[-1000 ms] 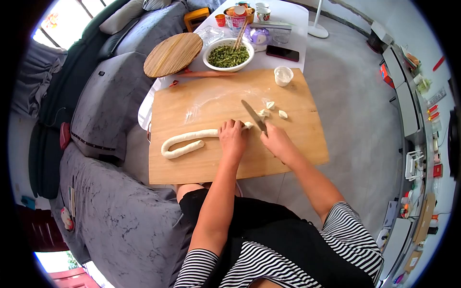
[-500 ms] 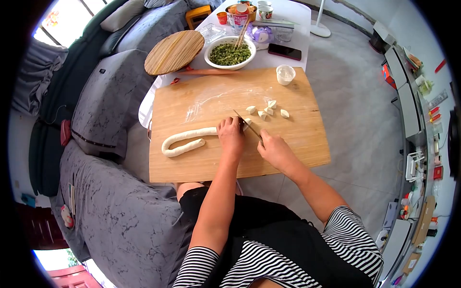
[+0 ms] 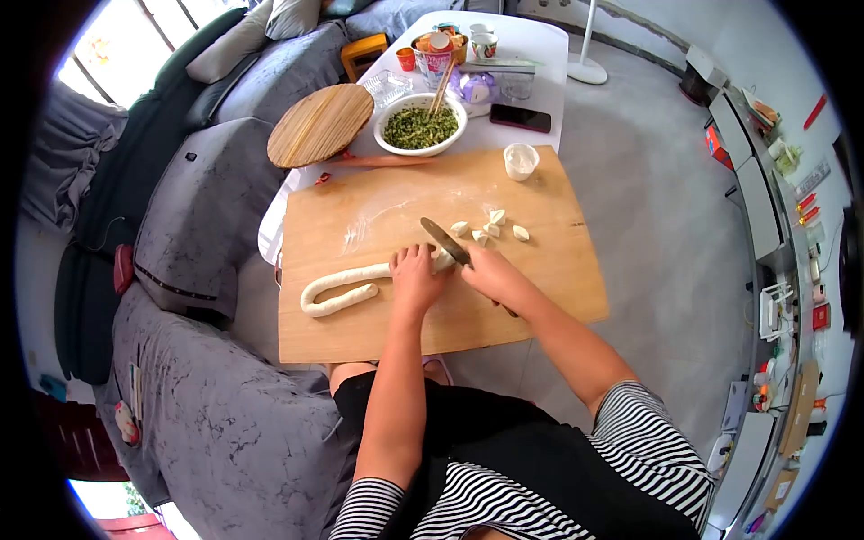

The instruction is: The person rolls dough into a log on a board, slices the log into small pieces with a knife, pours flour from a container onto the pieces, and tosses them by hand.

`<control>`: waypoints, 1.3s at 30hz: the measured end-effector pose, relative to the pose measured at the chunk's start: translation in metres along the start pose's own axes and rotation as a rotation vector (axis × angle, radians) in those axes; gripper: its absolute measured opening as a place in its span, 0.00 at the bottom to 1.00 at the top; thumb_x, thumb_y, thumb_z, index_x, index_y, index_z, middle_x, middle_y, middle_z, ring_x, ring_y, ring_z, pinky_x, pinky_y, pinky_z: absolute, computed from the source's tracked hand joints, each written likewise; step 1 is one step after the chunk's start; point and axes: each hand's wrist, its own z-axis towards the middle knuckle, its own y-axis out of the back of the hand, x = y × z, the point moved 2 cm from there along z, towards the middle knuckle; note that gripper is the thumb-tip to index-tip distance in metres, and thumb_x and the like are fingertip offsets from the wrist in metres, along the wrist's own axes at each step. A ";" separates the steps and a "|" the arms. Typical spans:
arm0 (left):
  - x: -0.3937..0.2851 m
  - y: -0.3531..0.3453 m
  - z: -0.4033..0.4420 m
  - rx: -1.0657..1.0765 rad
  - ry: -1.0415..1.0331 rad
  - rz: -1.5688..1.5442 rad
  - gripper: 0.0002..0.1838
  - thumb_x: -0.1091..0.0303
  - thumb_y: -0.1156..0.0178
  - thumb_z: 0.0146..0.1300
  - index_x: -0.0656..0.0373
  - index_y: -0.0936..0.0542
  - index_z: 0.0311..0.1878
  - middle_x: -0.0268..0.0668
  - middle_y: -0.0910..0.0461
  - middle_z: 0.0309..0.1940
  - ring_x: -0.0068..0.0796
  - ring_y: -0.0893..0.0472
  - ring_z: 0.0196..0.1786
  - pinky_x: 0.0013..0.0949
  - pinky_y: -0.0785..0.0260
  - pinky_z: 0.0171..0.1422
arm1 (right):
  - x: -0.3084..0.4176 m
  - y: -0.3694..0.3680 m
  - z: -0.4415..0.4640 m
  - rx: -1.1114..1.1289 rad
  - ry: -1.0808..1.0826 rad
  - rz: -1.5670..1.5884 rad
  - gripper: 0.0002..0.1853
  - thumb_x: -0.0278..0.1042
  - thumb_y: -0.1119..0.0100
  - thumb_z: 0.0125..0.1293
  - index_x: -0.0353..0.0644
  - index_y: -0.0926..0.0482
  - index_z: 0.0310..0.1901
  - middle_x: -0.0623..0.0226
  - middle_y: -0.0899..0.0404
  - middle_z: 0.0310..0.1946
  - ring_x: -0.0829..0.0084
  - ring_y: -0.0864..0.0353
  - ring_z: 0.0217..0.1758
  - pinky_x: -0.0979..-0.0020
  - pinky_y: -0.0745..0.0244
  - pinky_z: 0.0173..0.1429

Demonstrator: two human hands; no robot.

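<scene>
Dough rope (image 3: 360, 274) lay on the board (image 3: 558, 274), apparently mid-portioning. Left hand (image 3: 418, 279) gripped it near one end; right hand (image 3: 493, 273) gripped the knife (image 3: 443, 240). Next slice likely needed left hand clear.

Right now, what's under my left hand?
Under your left hand runs the dough rope, visible on either side, on the wooden board. The stretch directly beneath is covered, so I can't see it.

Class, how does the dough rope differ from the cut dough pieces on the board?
The rope is long and bent into a hook; the pieces are short and chunky. The rope lies partly under the left hand, while no hand touches the pieces. Both are pale and rest on the board.
</scene>
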 end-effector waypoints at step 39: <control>0.158 0.108 -0.004 0.379 0.592 0.078 0.27 0.65 0.25 0.49 0.63 0.26 0.50 0.48 0.17 0.43 0.47 0.16 0.47 0.47 0.25 0.49 | -0.036 0.025 -0.071 -0.282 -0.115 0.163 0.09 0.30 0.43 0.65 0.31 0.27 0.40 0.45 0.25 0.20 0.48 0.21 0.24 0.55 0.30 0.30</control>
